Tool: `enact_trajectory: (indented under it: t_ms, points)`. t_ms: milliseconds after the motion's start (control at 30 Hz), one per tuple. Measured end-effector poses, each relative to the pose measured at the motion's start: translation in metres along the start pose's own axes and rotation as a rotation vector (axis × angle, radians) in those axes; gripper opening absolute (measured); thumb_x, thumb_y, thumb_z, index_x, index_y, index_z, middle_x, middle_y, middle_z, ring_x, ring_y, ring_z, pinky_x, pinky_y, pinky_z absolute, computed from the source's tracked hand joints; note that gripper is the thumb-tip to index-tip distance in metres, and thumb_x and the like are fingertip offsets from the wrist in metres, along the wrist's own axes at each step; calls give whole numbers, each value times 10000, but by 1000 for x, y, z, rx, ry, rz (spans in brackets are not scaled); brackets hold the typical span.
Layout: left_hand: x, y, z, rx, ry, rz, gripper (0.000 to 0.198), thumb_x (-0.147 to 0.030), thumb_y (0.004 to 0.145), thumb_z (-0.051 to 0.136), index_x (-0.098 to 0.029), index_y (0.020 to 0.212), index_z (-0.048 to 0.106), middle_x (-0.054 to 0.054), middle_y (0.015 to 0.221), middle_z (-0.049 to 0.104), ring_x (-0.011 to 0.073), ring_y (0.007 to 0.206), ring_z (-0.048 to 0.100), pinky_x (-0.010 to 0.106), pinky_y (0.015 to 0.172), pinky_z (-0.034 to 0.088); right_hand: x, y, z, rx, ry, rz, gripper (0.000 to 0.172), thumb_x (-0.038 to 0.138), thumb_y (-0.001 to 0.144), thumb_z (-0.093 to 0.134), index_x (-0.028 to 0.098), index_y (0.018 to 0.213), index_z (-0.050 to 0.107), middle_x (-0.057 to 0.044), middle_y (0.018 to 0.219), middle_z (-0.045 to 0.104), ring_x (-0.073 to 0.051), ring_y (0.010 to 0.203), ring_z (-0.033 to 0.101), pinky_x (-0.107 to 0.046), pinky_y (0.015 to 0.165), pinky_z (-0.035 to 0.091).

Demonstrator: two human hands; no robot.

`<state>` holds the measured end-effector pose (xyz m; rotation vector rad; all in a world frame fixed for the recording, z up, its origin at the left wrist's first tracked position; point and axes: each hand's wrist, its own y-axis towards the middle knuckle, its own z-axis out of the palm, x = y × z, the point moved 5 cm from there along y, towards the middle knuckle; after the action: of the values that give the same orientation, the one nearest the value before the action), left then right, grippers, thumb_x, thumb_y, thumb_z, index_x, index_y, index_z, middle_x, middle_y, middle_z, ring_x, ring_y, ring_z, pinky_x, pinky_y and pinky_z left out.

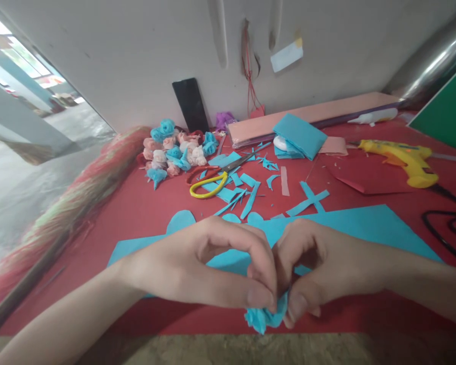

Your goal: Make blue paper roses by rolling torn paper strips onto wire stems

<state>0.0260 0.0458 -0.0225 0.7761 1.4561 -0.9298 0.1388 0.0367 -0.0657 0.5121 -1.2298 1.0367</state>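
Note:
Between my two hands, at the near edge of the red table, is a small blue crepe paper flower (pixel 264 318) with ruffled edges. My left hand (pixel 216 263) pinches it from the left between thumb and fingers. From the right, my right hand (pixel 315 263) pinches the same paper, its thumb and fingertips closed on the edge. The two hands touch at the knuckles, and the fingers cover part of the flower. Beneath and behind them lies a wide blue paper sheet (pixel 368 228), with a rounded blue paper piece (pixel 181 221) at its far edge.
Finished paper roses (pixel 175 152) are heaped at the back left. Scissors (pixel 213 185) lie among blue scraps (pixel 251 195). A yellow glue gun (pixel 406 159) with a black cord is at right. Folded blue paper (pixel 298 136) rests near pink paper rolls (pixel 307 114). A broom (pixel 61 203) borders the left.

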Motion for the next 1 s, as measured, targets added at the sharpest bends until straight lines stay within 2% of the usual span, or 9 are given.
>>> enact_trajectory:
  t_ms: [200,333,400,467,533,633,700,833,1000]
  points:
    - [0,0,2,48,-27,-37,98,-106,817,609,-116,721,625,38,757,577,137,778,538,226,753,443,0,0,2,16,51,34,89,44,719,656,101,684,714,21,653,636,-12,491,481,-103,468,399]
    - [0,-1,2,35,-56,-23,118,-111,841,577,-127,729,609,31,752,562,134,776,527,233,756,442,1,0,0,0,16,11,70,75,735,664,108,715,723,41,572,588,-21,487,472,-110,462,387]
    - [1,-2,1,22,-102,-5,106,-169,871,557,-133,791,616,37,777,572,143,797,545,250,765,454,2,1,-2,-1,31,-18,79,80,744,659,117,708,719,48,552,579,-20,482,468,-111,461,379]
    - [2,-3,0,-9,-146,29,133,-264,878,570,-143,910,615,54,859,587,170,860,572,283,791,475,2,2,-4,-26,73,-65,85,92,747,657,127,689,708,33,603,622,-22,490,485,-121,471,391]
    - [1,-3,0,-57,-139,87,235,-285,832,636,-155,1023,591,62,957,584,193,923,590,307,821,489,3,2,-7,-87,117,-120,63,161,740,691,136,683,700,20,630,644,-32,494,498,-137,471,399]
    - [-2,-3,-2,-198,-48,221,348,-134,758,700,-180,1080,575,22,987,563,170,979,587,271,875,480,2,2,-10,-202,141,-174,192,322,707,762,147,670,692,38,532,588,-31,433,432,-139,409,335]
    - [-2,-3,-2,-271,-30,278,340,-55,789,653,-204,1085,575,-7,971,559,118,956,592,211,863,485,1,1,-11,-260,150,-200,250,383,701,773,155,655,680,50,499,556,-25,411,388,-136,380,284]
    - [0,-3,-1,-342,-83,321,282,-38,843,603,-219,1060,590,-33,943,572,40,871,588,94,765,497,-2,1,-9,-278,203,-239,217,375,727,762,169,690,706,36,541,587,-24,425,402,-133,370,272]
    - [4,-3,-1,-368,-131,340,215,-123,850,630,-220,1041,609,-25,920,575,63,849,610,132,766,533,-3,1,-5,-264,229,-237,151,279,757,743,167,659,717,42,532,594,-1,387,429,-114,361,300]
